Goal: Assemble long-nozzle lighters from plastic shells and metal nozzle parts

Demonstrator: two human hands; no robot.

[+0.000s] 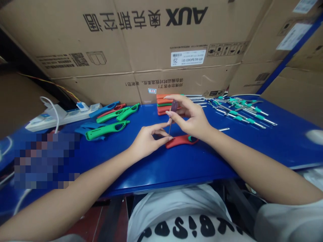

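In the head view my right hand pinches a small screwdriver by its purple handle, with the thin shaft pointing down. The shaft's tip ends among the fingertips of my left hand, which are closed in a pinch. Whatever is between those fingertips is hidden. Directly beneath them a red lighter-shaped plastic handle lies on the blue table, a bit of green showing at its right end. A metal rod extends from behind my right wrist, apparently in line with this handle.
Left of my hands are green handle shells, blue and red ones, and a white power strip. Behind my right hand lie orange and red handles with metal rods. Several rods with green parts spread to the right. A cardboard box walls the back.
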